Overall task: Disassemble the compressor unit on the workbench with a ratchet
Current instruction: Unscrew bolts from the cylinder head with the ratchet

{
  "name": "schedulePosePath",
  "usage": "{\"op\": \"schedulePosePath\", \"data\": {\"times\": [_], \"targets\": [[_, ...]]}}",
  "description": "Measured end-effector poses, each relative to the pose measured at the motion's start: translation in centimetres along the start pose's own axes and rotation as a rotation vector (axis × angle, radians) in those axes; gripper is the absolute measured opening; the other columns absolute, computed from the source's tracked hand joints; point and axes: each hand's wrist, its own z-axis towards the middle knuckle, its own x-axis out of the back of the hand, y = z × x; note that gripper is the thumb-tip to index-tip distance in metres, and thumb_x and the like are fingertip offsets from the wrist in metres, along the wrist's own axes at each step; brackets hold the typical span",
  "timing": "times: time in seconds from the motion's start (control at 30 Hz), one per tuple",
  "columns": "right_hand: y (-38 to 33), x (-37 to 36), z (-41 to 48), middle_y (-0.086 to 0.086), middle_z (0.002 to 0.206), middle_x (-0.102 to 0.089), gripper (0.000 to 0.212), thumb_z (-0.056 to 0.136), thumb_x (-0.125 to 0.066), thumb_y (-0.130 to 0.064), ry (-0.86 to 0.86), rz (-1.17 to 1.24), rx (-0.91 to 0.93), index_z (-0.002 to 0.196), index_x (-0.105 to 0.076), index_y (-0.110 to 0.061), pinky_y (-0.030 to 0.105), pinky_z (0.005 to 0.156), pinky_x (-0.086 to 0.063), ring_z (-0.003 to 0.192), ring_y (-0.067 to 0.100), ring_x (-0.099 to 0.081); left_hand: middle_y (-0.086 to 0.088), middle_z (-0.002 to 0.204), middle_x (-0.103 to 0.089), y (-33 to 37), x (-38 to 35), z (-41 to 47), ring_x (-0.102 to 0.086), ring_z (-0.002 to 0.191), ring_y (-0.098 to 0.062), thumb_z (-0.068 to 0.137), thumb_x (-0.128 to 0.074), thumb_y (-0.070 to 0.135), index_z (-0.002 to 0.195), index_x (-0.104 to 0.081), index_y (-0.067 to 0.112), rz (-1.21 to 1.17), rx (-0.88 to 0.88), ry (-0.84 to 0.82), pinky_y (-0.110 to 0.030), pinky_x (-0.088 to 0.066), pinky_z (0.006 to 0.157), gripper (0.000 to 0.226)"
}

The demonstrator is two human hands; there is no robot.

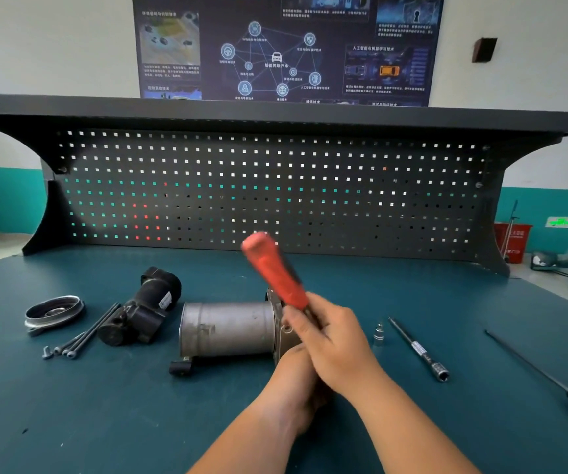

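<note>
The compressor unit, a grey metal cylinder (227,328), lies on its side in the middle of the blue workbench. At its right end my right hand (330,347) grips the ratchet below its red handle (274,271), which slants up and to the left and is blurred. Under the right hand, my left hand (296,381) is against the cylinder's right end; its fingers are mostly hidden. The ratchet's head is out of sight behind my hands.
Left of the cylinder lie a black removed part (145,309), several long bolts (84,333) and a round cover (53,311). To the right are a small socket (378,333), an extension bar (419,348) and a yellow-handled screwdriver (545,378). A pegboard (275,189) backs the bench.
</note>
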Motion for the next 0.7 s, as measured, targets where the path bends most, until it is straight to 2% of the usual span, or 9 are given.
{"op": "schedulePosePath", "data": {"times": [0.03,0.07,0.13,0.2,0.27,0.37,0.43,0.57,0.7], "targets": [[-0.1,0.2,0.1,-0.004,0.059,-0.057,0.036,0.078,-0.046,-0.06,0.082,0.131,-0.05,0.073,-0.058,-0.025,0.031,0.055,-0.041,0.055,0.009,-0.049,-0.015,0.086,-0.056,-0.4,-0.6,-0.3,-0.056,0.083,-0.027,0.094,-0.039,0.013,0.09,-0.062,0.009,-0.152,0.2,-0.217,-0.031,-0.042,0.068,0.024],[-0.2,0.3,0.2,-0.007,0.052,-0.052,0.034,0.079,-0.05,-0.056,0.171,0.267,-0.108,0.072,-0.057,-0.023,0.022,0.05,-0.036,0.049,0.005,-0.044,-0.01,0.079,-0.053,-0.7,-0.6,-0.1,-0.051,0.071,-0.02,0.091,-0.042,0.013,0.087,-0.06,0.012,-0.255,0.276,-0.299,-0.026,-0.038,0.06,0.018],[-0.2,0.7,0.4,-0.011,0.043,-0.039,0.039,0.087,-0.056,-0.049,0.349,0.501,-0.241,0.07,-0.052,-0.015,0.015,0.043,-0.028,0.041,0.001,-0.032,0.0,0.064,-0.048,-0.4,-0.8,0.3,-0.042,0.054,-0.01,0.092,-0.047,0.018,0.079,-0.057,0.017,-0.253,0.315,-0.279,-0.019,-0.033,0.048,0.017],[0.0,1.3,0.8,-0.011,0.042,-0.031,0.04,0.092,-0.047,-0.044,0.516,0.651,-0.361,0.068,-0.048,-0.012,0.017,0.04,-0.026,0.038,0.004,-0.026,0.004,0.055,-0.045,0.2,-1.3,-0.1,-0.04,0.046,-0.008,0.095,-0.049,0.023,0.072,-0.054,0.019,-0.269,0.363,-0.235,-0.018,-0.033,0.044,0.023],[0.3,1.9,1.1,-0.011,0.04,-0.028,0.042,0.097,-0.041,-0.042,0.67,0.751,-0.506,0.067,-0.046,-0.014,0.022,0.042,-0.026,0.036,0.007,-0.025,0.007,0.048,-0.044,0.4,-1.3,-0.2,-0.041,0.043,-0.007,0.095,-0.051,0.024,0.066,-0.054,0.02,-0.278,0.357,-0.223,-0.018,-0.033,0.044,0.029],[1.2,2.8,1.2,-0.009,0.037,-0.026,0.047,0.097,-0.036,-0.051,0.867,1.002,-0.762,0.065,-0.039,-0.017,0.026,0.045,-0.023,0.032,0.009,-0.024,0.009,0.046,-0.045,0.7,-1.3,-0.4,-0.04,0.046,-0.006,0.094,-0.05,0.023,0.055,-0.065,0.017,-0.268,0.35,-0.24,-0.018,-0.032,0.045,0.042],[1.7,3.1,0.9,-0.009,0.036,-0.025,0.049,0.096,-0.035,-0.054,0.97,1.173,-0.882,0.064,-0.035,-0.017,0.024,0.045,-0.021,0.03,0.01,-0.024,0.008,0.051,-0.048,0.8,-1.4,-0.5,-0.04,0.047,-0.006,0.095,-0.049,0.022,0.064,-0.069,0.017,-0.282,0.368,-0.235,-0.018,-0.031,0.045,0.037],[1.8,3.1,0.6,-0.008,0.036,-0.029,0.046,0.095,-0.038,-0.053,1.029,1.307,-0.923,0.066,-0.035,-0.017,0.017,0.038,-0.026,0.028,0.009,-0.026,0.008,0.056,-0.054,1.2,-1.4,-0.6,-0.042,0.045,-0.005,0.095,-0.048,0.02,0.078,-0.062,0.018,-0.282,0.39,-0.233,-0.017,-0.031,0.044,0.022],[1.6,3.3,1.1,-0.008,0.037,-0.027,0.044,0.095,-0.038,-0.051,0.926,1.2,-0.88,0.066,-0.038,-0.018,0.012,0.034,-0.024,0.028,0.009,-0.025,0.008,0.057,-0.056,1.2,-1.4,-0.7,-0.042,0.048,-0.006,0.095,-0.048,0.019,0.077,-0.061,0.018,-0.27,0.404,-0.219,-0.018,-0.032,0.045,0.022]]}}
